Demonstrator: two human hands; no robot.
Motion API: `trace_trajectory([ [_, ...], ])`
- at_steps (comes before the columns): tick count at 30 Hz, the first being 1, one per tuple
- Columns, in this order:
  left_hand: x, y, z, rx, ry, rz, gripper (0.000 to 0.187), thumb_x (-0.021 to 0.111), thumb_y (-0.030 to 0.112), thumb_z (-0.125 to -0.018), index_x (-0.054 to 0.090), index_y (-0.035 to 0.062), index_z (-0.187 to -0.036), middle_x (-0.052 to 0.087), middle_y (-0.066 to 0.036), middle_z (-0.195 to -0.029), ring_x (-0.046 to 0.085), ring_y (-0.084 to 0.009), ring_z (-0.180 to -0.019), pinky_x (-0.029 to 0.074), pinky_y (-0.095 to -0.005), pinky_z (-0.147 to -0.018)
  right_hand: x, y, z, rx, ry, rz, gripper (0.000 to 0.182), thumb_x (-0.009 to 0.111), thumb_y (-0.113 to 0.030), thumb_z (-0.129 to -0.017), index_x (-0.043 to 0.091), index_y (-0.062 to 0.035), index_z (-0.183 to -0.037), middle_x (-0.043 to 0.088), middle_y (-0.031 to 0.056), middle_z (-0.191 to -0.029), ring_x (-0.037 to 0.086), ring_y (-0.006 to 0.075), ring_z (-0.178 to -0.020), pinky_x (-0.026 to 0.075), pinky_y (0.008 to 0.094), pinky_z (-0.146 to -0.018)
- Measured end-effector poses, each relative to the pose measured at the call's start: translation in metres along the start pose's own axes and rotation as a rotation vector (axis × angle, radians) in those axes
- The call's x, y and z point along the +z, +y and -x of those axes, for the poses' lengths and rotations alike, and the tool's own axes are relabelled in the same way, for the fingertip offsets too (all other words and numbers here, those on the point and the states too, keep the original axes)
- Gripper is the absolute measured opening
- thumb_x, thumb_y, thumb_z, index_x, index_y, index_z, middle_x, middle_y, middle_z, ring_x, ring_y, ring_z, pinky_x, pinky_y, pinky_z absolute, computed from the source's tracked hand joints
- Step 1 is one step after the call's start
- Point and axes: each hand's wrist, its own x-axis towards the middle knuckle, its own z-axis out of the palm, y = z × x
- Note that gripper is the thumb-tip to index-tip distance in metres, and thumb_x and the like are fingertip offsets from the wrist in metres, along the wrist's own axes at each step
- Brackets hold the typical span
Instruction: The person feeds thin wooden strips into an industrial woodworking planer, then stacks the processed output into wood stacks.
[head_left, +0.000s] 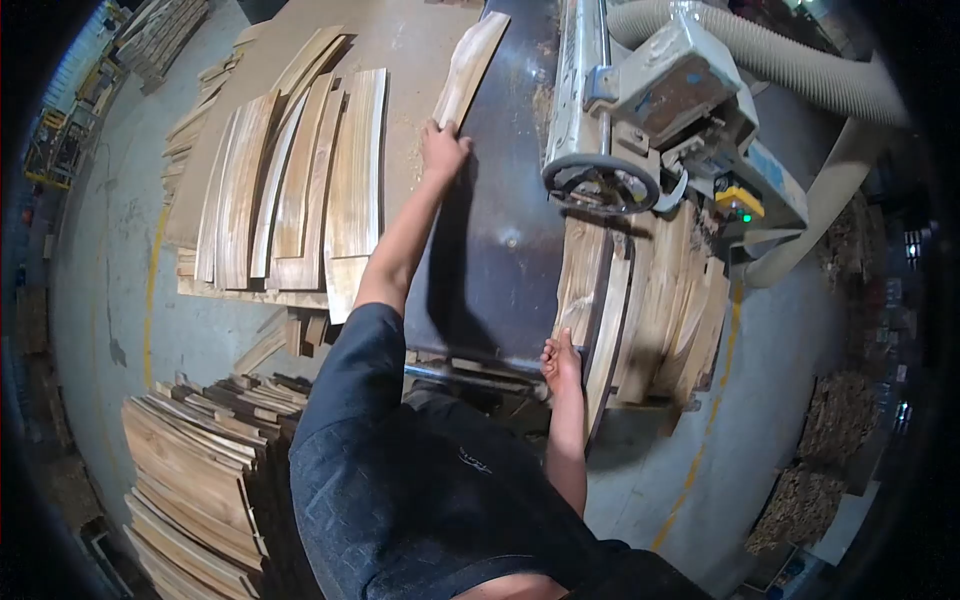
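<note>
In the head view we see our own two arms reaching forward. Our left hand (443,152) is stretched out ahead, with the back upward, fingers slightly bent and thumb out to the side. Its fingertips touch the near end of a long board (470,68), but we cannot tell whether they clasp the wood or only press on it. This board points away from us, along the line where the brown desk (408,60) meets a dark metal plate (520,255).

Our right hand (562,364) is lower and nearer our body, with its fingers curled inward and its thumb raised. It is at the near end of a pale board (580,285) on the right edge of the plate; whether it grips that end or merely rests against it, we cannot tell.

Left of our outstretched arm, a row of boards (290,185) lies on the desk. A machine with a handwheel (600,185) stands beyond our right hand, and a ribbed hose (780,75) runs behind it.
</note>
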Motion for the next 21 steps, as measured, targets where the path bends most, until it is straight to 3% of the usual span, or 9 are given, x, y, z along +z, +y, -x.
trace_trajectory([
  [3, 0.012, -0.022, -0.024, 0.080, -0.122, 0.014, 0.027, 0.066, 0.017, -0.076, 0.071, 0.0082, -0.101, 0.056, -0.021, -0.116, 0.053, -0.0423, -0.107, 0.046, -0.0493, -0.094, 0.008, -0.021, -0.010, 0.033, -0.023, 0.015, 0.051, 0.054, -0.059, -0.092, 0.059, -0.0088, -0.085, 0.055, -0.0009, -0.063, 0.052, 0.0102, -0.049, 0.034, 0.0217, -0.037],
  [4, 0.003, -0.016, -0.018, 0.161, -0.084, -0.054, 0.017, 0.060, 0.011, -0.082, 0.072, 0.0052, -0.093, 0.060, -0.017, -0.101, 0.058, -0.0400, -0.094, 0.049, -0.0460, -0.087, 0.013, -0.027, -0.013, 0.026, -0.007, 0.021, 0.052, 0.054, -0.060, -0.092, 0.059, -0.0089, -0.085, 0.055, -0.0008, -0.063, 0.052, 0.0101, -0.049, 0.033, 0.0219, -0.036],
  [7, 0.006, -0.014, 0.015, 0.269, -0.007, -0.069, 0.017, 0.059, 0.011, -0.082, 0.072, 0.0061, -0.092, 0.061, -0.017, -0.100, 0.058, -0.0379, -0.093, 0.049, -0.0466, -0.086, 0.023, -0.038, -0.036, 0.008, -0.017, 0.009, 0.053, 0.054, -0.061, -0.091, 0.060, -0.0096, -0.084, 0.055, -0.0010, -0.062, 0.053, 0.0102, -0.049, 0.032, 0.0223, -0.036],
  [13, -0.096, 0.040, 0.175, 0.477, -0.092, -0.014, 0.040, 0.069, 0.048, -0.079, 0.073, 0.0097, -0.087, 0.060, -0.013, -0.102, 0.057, -0.0335, -0.092, 0.047, -0.0444, -0.078, 0.036, -0.054, -0.065, -0.182, -0.317, -0.159, 0.049, 0.049, -0.053, -0.098, 0.059, -0.0050, -0.101, 0.064, 0.0021, -0.077, 0.058, 0.0114, -0.059, 0.040, 0.0223, -0.049],
  [15, -0.133, 0.043, 0.232, 0.543, -0.293, -0.010, 0.041, 0.070, 0.049, -0.079, 0.072, 0.0085, -0.086, 0.061, -0.013, -0.102, 0.058, -0.0335, -0.089, 0.046, -0.0454, -0.077, 0.051, -0.059, -0.032, -0.281, -0.283, -0.065, 0.047, 0.052, -0.049, -0.097, 0.057, -0.0044, -0.110, 0.066, 0.0034, -0.087, 0.062, 0.0111, -0.068, 0.045, 0.0223, -0.056],
  [17, -0.156, 0.037, 0.274, 0.229, -0.650, 0.132, 0.041, 0.070, 0.049, -0.080, 0.071, 0.0079, -0.084, 0.062, -0.013, -0.104, 0.060, -0.0337, -0.092, 0.045, -0.0472, -0.081, 0.055, -0.046, -0.004, -0.299, -0.231, 0.028, 0.045, 0.059, -0.046, -0.095, 0.060, -0.0017, -0.105, 0.068, 0.0060, -0.089, 0.064, 0.0126, -0.072, 0.047, 0.0235, -0.059],
  [18, -0.162, 0.029, 0.283, -0.019, -0.807, 0.109, 0.042, 0.070, 0.047, -0.081, 0.068, 0.0067, -0.093, 0.063, -0.014, -0.111, 0.060, -0.0338, -0.103, 0.044, -0.0489, -0.088, 0.052, -0.032, 0.006, -0.383, -0.284, 0.311, 0.043, 0.061, -0.045, -0.094, 0.062, -0.0025, -0.103, 0.068, 0.0057, -0.088, 0.062, 0.0113, -0.072, 0.047, 0.0237, -0.060],
  [19, -0.164, 0.025, 0.294, -0.020, -0.827, 0.091, 0.042, 0.070, 0.047, -0.081, 0.068, 0.0067, -0.093, 0.063, -0.014, -0.111, 0.060, -0.0338, -0.103, 0.044, -0.0489, -0.088, 0.045, -0.014, 0.012, -0.457, -0.336, 0.599, 0.042, 0.064, -0.044, -0.092, 0.063, -0.0032, -0.101, 0.067, 0.0055, -0.088, 0.060, 0.0100, -0.072, 0.047, 0.0240, -0.061],
  [21, -0.162, 0.018, 0.319, 0.079, -0.149, 0.074, 0.048, 0.070, 0.043, -0.082, 0.064, 0.0039, -0.110, 0.060, -0.017, -0.122, 0.053, -0.0364, -0.117, 0.041, -0.0507, -0.095, 0.023, 0.031, 0.030, -0.642, -0.464, 0.867, 0.038, 0.070, -0.038, -0.089, 0.066, -0.0011, -0.095, 0.068, 0.0063, -0.083, 0.062, 0.0135, -0.074, 0.051, 0.0305, -0.069],
])
